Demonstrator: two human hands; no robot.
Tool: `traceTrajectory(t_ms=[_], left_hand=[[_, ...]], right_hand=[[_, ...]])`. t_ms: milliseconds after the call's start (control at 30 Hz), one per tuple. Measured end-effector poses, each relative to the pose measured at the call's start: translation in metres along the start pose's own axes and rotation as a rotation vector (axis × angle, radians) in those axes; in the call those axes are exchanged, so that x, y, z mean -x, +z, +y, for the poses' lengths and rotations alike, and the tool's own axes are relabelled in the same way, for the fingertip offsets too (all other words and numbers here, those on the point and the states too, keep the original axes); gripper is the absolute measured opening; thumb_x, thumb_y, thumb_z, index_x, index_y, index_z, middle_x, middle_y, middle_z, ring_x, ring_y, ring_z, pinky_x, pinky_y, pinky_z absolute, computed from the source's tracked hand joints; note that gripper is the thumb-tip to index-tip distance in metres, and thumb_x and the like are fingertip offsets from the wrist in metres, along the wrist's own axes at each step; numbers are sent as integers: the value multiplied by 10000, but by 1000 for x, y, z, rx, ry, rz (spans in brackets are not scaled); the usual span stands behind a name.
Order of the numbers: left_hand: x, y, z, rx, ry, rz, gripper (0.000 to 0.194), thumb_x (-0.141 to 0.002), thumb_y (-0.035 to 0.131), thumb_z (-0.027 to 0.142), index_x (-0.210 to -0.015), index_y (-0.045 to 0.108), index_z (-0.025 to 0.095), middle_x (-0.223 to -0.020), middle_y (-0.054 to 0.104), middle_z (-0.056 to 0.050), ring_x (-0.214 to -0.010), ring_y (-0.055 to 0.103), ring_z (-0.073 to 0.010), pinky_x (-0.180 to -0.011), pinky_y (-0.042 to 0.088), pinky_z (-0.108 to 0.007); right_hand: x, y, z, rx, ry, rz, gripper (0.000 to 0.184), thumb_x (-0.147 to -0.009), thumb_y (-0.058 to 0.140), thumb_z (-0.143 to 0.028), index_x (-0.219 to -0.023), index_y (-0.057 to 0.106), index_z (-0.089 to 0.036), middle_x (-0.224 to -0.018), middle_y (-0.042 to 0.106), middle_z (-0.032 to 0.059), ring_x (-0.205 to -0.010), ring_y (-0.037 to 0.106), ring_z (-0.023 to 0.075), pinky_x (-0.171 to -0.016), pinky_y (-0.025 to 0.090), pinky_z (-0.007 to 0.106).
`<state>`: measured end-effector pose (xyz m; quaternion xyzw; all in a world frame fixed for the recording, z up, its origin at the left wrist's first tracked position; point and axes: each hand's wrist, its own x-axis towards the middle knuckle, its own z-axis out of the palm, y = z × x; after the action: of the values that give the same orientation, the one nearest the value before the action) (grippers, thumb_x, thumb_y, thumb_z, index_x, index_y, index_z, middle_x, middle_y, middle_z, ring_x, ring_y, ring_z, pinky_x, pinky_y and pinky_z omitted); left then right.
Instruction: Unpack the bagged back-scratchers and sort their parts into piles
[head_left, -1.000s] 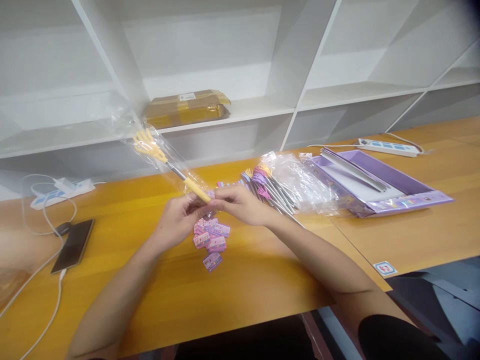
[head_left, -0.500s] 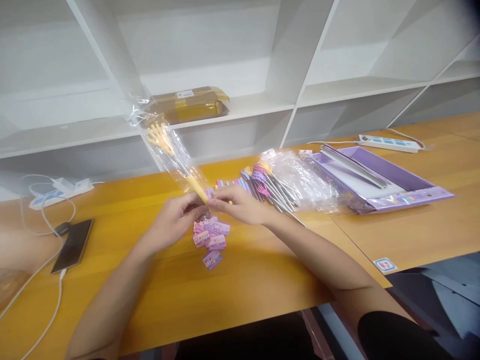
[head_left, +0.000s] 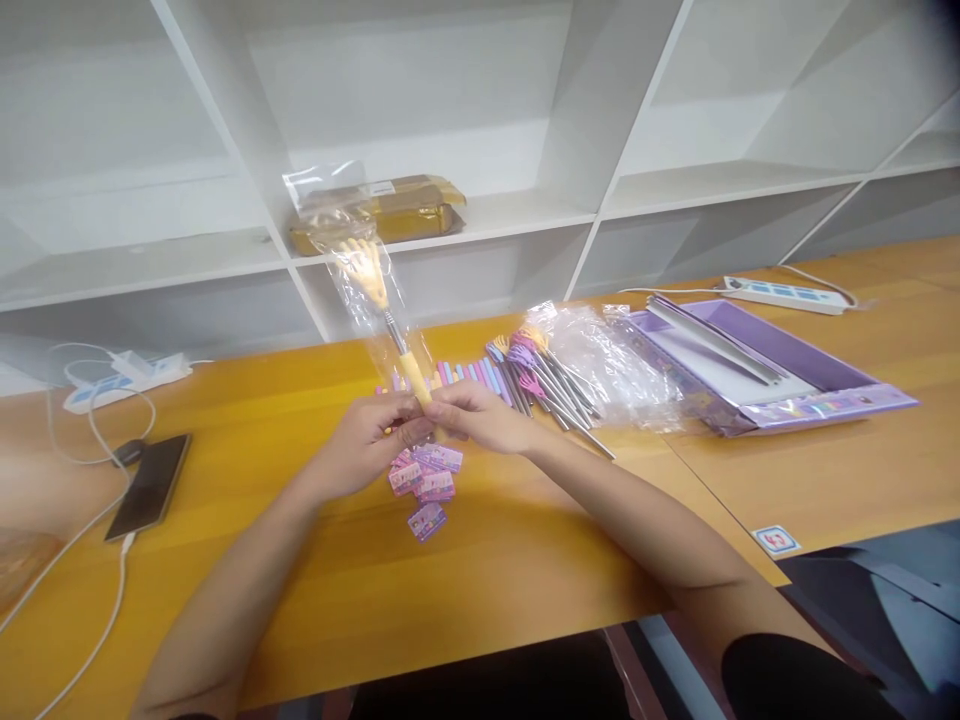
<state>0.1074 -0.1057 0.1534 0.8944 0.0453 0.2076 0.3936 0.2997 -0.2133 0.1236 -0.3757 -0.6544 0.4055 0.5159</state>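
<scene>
My left hand (head_left: 369, 438) and my right hand (head_left: 480, 415) meet above the wooden table (head_left: 465, 560), both pinched round the lower end of a yellow back scratcher (head_left: 390, 320) with a hand-shaped head. It stands nearly upright inside a clear plastic sleeve (head_left: 352, 240). Under my hands lies a small heap of pink and purple paper tags (head_left: 426, 482). Just beyond my right hand is a row of more back scratchers (head_left: 525, 375) in several colours with metal shafts.
Loose clear sleeves (head_left: 600, 360) lie beside an open purple box (head_left: 765, 365). A phone (head_left: 148, 485) on a white cable and a power strip (head_left: 124, 375) sit at the left, another power strip (head_left: 784, 293) far right. A brown parcel (head_left: 390, 205) rests on the white shelves.
The bagged yellow back scratcher has swung from leaning far left to nearly upright, its head moving right and up. My hands have stayed together over the tags.
</scene>
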Motion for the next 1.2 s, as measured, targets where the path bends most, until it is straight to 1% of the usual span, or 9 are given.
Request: traceTrajectory(t_ms=[233,467,767,867,900,967,1067,1133,1200], left_hand=[[0,7,-17,179,-30,41,519,-1025,621,655,-841,756,189,-772,678,-38,-711,610,-171,-688,494,-293],[2,4,-19,237,-27,17,488,-1021,650,629,-851,793,195,-770,703,-45,-696,624,-172,-672,505,-295],[3,-12,-13,152,24,-118,432,-1083,585,549,-939,803,204,-863,750,-52,-781,667,-180,-739,524,-288],[4,-23,-15,107,-19,-168,412,-1091,572,534,-937,764,203,-862,716,-40,-798,644,-176,-750,519,-284],[4,-27,-17,113,-34,-153,406,-1087,575,543,-955,754,203,-887,713,-44,-825,646,-181,-765,525,-287],[2,-31,-25,182,-71,-15,398,-1068,592,576,-1057,743,208,-995,725,-67,-912,666,-196,-821,548,-303],[-7,-32,-37,376,-137,314,435,-992,692,615,-1205,710,236,-1101,732,-84,-960,695,-201,-822,588,-311],[-13,-31,-43,462,-174,466,435,-929,774,594,-1181,712,246,-1076,744,-73,-901,703,-182,-746,591,-285],[-18,-31,-44,489,-185,571,383,-875,844,529,-1093,734,235,-1016,754,-55,-821,693,-149,-683,571,-247]], right_hand=[[-1,4,3,-89,-21,51,653,-1012,617,-751,-723,598,-166,-660,476,-37,-615,380,93,-588,320,250],[4,0,4,-57,-33,-14,604,-1071,578,-688,-757,595,-173,-600,364,-73,-535,292,75,-511,237,240],[6,-8,1,81,-42,-108,596,-1096,498,-706,-837,591,-177,-660,409,-62,-592,378,91,-562,336,238],[4,-10,-3,216,-97,-111,560,-1129,484,-625,-780,535,-190,-692,445,-47,-633,411,98,-623,367,249],[3,-10,-4,265,-116,-118,542,-1138,492,-579,-762,529,-190,-701,464,-40,-651,428,101,-649,377,255],[2,-8,-5,341,-124,-168,491,-1145,521,-492,-772,588,-180,-725,527,-21,-692,481,113,-694,398,265],[1,-1,1,383,-79,-334,355,-1138,579,-381,-913,745,-161,-814,657,14,-773,576,129,-760,438,270],[1,7,9,382,-38,-447,295,-1125,617,-326,-954,787,-157,-878,716,30,-807,612,125,-795,451,260],[0,16,20,366,7,-543,255,-1108,657,-304,-962,808,-159,-911,750,30,-817,632,114,-801,452,239]])
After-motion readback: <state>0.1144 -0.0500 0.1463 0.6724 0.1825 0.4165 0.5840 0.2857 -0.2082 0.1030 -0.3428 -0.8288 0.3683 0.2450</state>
